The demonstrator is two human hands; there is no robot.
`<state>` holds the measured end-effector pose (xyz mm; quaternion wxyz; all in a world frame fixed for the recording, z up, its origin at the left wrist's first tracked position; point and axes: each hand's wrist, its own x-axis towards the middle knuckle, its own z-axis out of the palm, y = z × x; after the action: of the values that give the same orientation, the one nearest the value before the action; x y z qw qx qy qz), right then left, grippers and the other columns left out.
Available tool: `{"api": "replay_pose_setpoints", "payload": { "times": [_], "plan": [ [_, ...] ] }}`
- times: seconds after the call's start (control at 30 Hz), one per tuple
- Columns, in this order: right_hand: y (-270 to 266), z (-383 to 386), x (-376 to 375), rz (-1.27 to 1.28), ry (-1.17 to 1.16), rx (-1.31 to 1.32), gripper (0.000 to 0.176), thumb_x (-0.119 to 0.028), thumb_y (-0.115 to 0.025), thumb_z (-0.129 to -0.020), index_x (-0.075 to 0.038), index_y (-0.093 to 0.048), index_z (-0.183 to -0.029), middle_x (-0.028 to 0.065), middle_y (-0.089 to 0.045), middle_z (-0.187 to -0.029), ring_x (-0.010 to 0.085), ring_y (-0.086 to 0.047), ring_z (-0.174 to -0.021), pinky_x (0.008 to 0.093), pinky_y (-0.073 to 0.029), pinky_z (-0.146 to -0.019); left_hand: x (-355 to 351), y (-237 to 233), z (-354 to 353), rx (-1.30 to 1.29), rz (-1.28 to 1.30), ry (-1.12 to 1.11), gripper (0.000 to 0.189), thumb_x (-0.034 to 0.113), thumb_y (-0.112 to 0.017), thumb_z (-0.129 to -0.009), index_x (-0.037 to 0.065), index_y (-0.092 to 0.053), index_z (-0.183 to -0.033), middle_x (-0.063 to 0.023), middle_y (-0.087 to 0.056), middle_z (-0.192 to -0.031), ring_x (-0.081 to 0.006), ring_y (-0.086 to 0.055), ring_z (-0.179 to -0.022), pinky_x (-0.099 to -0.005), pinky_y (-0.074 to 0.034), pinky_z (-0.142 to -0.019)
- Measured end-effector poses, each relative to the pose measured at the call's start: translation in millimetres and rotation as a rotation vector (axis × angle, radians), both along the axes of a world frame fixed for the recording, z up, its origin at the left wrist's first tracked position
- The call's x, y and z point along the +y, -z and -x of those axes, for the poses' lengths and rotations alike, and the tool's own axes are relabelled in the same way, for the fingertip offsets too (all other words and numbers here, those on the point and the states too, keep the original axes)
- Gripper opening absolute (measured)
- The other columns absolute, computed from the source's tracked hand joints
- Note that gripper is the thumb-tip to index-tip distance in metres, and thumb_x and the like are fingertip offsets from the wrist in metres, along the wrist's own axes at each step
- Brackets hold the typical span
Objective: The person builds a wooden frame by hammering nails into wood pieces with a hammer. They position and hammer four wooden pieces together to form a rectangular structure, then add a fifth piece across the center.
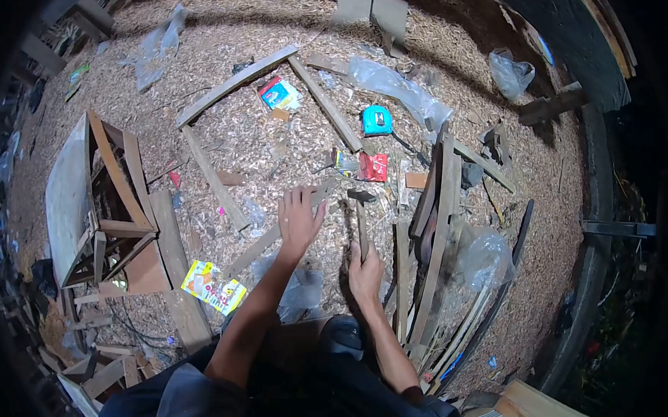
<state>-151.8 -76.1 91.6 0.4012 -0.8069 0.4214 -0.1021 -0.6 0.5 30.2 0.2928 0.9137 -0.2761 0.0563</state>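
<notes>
My right hand [365, 272] grips the wooden handle of a hammer [362, 217], whose dark head points away from me above the sawdust floor. My left hand [299, 220] lies flat with fingers spread on a wooden strip [263, 243] that runs diagonally across the ground. The hammer head hovers just right of the far end of that strip. My knees and dark trousers fill the bottom of the view.
A blue tape measure [377, 120], a red packet [373, 166] and a colourful box [280, 93] lie ahead. Long slats [235, 84] cross the floor. A wooden stool frame [113, 201] lies left, a pile of strips [436, 241] right, plastic bags [487, 258] around.
</notes>
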Motion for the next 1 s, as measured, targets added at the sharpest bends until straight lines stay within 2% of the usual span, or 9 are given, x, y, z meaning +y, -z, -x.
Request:
{"api": "replay_pose_setpoints", "payload": {
  "times": [0.13, 0.27, 0.37, 0.53, 0.67, 0.73, 0.9, 0.97, 1.0],
  "plan": [
    [4, 2, -4, -0.011, -0.019, 0.003, 0.026, -0.024, -0.055, -0.096, 0.002, -0.059, -0.098, 0.0281, -0.061, -0.071, 0.0469, -0.061, -0.069, 0.0497, -0.045, -0.06, 4, 1, 4, 0.057, -0.135, -0.035, 0.036, 0.032, -0.067, -0.084, 0.009, -0.059, -0.11, -0.0089, -0.057, -0.101, -0.027, -0.055, -0.097, -0.0405, -0.043, -0.085],
    [4, 0, -10, -0.029, -0.022, 0.002, 0.028, -0.025, -0.055, -0.096, 0.002, -0.058, -0.097, 0.0284, -0.059, -0.069, 0.0465, -0.061, -0.067, 0.0496, -0.045, -0.059, 5, -4, -9, 0.249, -0.196, 0.054, 0.032, 0.027, -0.067, -0.085, 0.008, -0.058, -0.11, -0.0124, -0.057, -0.106, -0.0296, -0.054, -0.099, -0.0433, -0.044, -0.087],
    [2, -1, -12, -0.025, -0.018, -0.027, 0.028, -0.026, -0.055, -0.096, 0.002, -0.058, -0.096, 0.0278, -0.058, -0.065, 0.0468, -0.061, -0.065, 0.0496, -0.044, -0.057, 7, -4, -6, 0.1, -0.288, 0.083, 0.036, 0.027, -0.066, -0.086, 0.007, -0.054, -0.114, -0.0133, -0.06, -0.1, -0.031, -0.058, -0.095, -0.0434, -0.048, -0.082],
    [-6, -3, -10, -0.018, -0.031, -0.014, 0.026, -0.025, -0.056, -0.096, 0.001, -0.059, -0.093, 0.0255, -0.059, -0.066, 0.0447, -0.061, -0.062, 0.0484, -0.044, -0.057, 11, -10, -10, 0.347, -0.286, 0.064, 0.038, 0.031, -0.058, -0.092, 0.004, -0.048, -0.118, -0.0184, -0.068, -0.093, -0.0381, -0.068, -0.081, -0.0503, -0.054, -0.068],
    [-14, -3, -10, 0.127, -0.12, 0.105, 0.028, -0.029, -0.055, -0.096, -0.002, -0.056, -0.092, 0.0257, -0.06, -0.065, 0.0465, -0.061, -0.063, 0.053, -0.044, -0.056, 12, -35, -35, 0.38, -0.324, 0.179, 0.034, 0.023, -0.053, -0.092, 0.001, -0.045, -0.117, -0.0244, -0.067, -0.079, -0.0431, -0.066, -0.075, -0.0525, -0.053, -0.069],
    [-21, -9, -10, 0.175, -0.191, 0.192, 0.03, -0.033, -0.055, -0.096, -0.003, -0.054, -0.093, 0.0249, -0.062, -0.068, 0.0462, -0.061, -0.063, 0.0544, -0.045, -0.055, 11, -26, -43, 0.392, -0.339, 0.218, 0.034, 0.021, -0.053, -0.091, 0.001, -0.045, -0.117, -0.0252, -0.067, -0.079, -0.0433, -0.066, -0.075, -0.0529, -0.053, -0.069],
    [-14, -19, -9, 0.253, -0.288, 0.121, 0.033, -0.036, -0.051, -0.098, -0.003, -0.053, -0.094, 0.024, -0.062, -0.069, 0.0453, -0.062, -0.063, 0.0543, -0.045, -0.054, 8, -20, -55, 0.441, -0.388, 0.285, 0.031, 0.018, -0.051, -0.089, -0.002, -0.048, -0.113, -0.0273, -0.066, -0.078, -0.0436, -0.066, -0.078, -0.0535, -0.053, -0.068],
    [2, -24, -13, 0.303, -0.317, 0.049, 0.034, -0.037, -0.05, -0.098, -0.003, -0.052, -0.094, 0.0236, -0.062, -0.068, 0.045, -0.062, -0.062, 0.0542, -0.045, -0.054, 5, -26, -61, 0.461, -0.388, 0.309, 0.03, 0.017, -0.049, -0.089, -0.004, -0.05, -0.111, -0.0295, -0.066, -0.082, -0.0446, -0.066, -0.081, -0.0534, -0.053, -0.072],
    [3, -30, -18, 0.317, -0.328, 0.151, 0.033, -0.036, -0.051, -0.098, -0.003, -0.051, -0.094, 0.0234, -0.062, -0.067, 0.0445, -0.061, -0.061, 0.0539, -0.044, -0.052, 0, -30, -65, 0.504, -0.399, 0.301, 0.03, 0.017, -0.049, -0.089, -0.005, -0.051, -0.11, -0.0301, -0.066, -0.085, -0.0453, -0.066, -0.082, -0.0533, -0.052, -0.074]
  ]
}}
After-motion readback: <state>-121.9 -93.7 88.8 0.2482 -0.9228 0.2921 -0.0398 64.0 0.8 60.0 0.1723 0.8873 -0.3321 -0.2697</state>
